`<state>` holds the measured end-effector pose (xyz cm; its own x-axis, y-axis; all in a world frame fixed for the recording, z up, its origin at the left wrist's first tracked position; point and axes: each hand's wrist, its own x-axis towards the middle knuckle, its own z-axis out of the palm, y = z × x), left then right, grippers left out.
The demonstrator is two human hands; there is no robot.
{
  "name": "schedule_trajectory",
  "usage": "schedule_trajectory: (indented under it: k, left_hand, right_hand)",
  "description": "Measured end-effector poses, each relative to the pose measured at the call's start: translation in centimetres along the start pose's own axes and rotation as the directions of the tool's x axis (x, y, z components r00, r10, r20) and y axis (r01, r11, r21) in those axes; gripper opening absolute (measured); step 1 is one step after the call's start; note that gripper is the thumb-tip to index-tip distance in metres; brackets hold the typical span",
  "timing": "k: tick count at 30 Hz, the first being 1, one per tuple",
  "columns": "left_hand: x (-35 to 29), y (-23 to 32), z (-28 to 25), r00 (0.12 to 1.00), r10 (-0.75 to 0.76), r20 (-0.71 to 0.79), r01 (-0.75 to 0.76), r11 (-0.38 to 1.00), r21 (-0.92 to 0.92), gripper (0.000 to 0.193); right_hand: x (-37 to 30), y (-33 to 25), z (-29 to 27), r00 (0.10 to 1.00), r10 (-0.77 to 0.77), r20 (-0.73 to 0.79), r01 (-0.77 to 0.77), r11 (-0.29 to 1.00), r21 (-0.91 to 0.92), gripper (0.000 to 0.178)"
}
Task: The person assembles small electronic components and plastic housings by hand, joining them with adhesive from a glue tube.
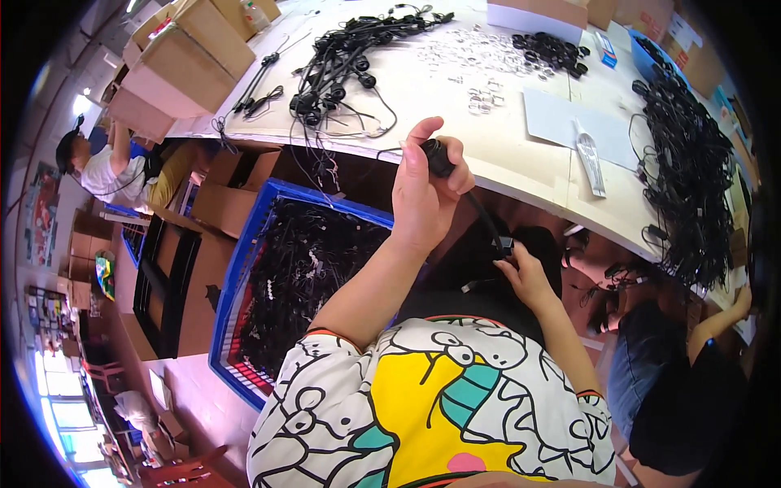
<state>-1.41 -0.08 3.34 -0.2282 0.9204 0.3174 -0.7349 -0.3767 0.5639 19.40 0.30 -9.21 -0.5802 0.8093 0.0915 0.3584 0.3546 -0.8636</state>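
1. Far left, a co-worker in a white top point(122, 175) stands beside cardboard boxes point(187, 61) heaped at the left end of the white table point(517, 172).
2. Below the table's near edge, toward its left end, sits a blue crate point(230, 302); dark cables point(313, 260) fill it.
3. On the table's left part, a pile of black corded pieces with round heads point(350, 57) runs from near the far edge toward the near edge; some leads hang over.
4. The left hand point(427, 191) grasps the round head of a black stemmed piece point(486, 218), fingers curled about it; this piece is in front of the table's near edge, slanting down to the right.
5. Clear rings point(484, 57) lie scattered toward the far edge; the right hand point(527, 276) pinches the stemmed piece's lower end, beside a small dark block.
6. Black rings point(549, 53) lie heaped near the far edge; nearer, a white tube point(590, 159) overlaps a pale sheet point(547, 118).
7. At the table's right end, a big cable heap point(687, 183) reaches the near edge; a person in a dark top point(691, 415) sits close by.
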Motion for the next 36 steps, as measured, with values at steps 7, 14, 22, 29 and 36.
schedule_trajectory:
  k: [7, 14, 22, 29, 36]
  left_hand:
    - [1.2, 2.6, -0.3, 0.995, 0.097, 0.009, -0.097, 0.984, 0.149, 0.049]
    - [2.4, 7.3, -0.7, 0.977, 0.209, -0.031, -0.198, 0.956, 0.218, 0.048]
    - [3.0, 10.9, -1.0, 0.955, 0.288, -0.075, -0.258, 0.925, 0.279, 0.043]
    - [0.1, 2.4, -1.8, 0.999, -0.044, 0.021, 0.035, 0.946, 0.323, 0.047]
    - [-4.8, -8.2, -3.0, 0.923, -0.290, 0.252, 0.150, 0.876, 0.458, 0.046]
  right_hand:
    - [0.1, 6.7, 1.5, 0.996, -0.075, 0.050, 0.089, 0.919, -0.383, 0.020]
    - [0.1, 8.4, 2.9, 0.982, -0.002, 0.186, 0.123, 0.755, -0.644, 0.020]
    - [-1.6, 9.6, 3.3, 0.955, 0.132, 0.266, 0.119, 0.648, -0.752, 0.033]
    - [2.3, -3.7, -3.7, 0.969, -0.246, 0.034, 0.249, 0.954, -0.165, 0.037]
    - [5.0, -10.3, -6.1, 0.990, 0.100, -0.098, -0.060, 0.934, 0.353, 0.023]
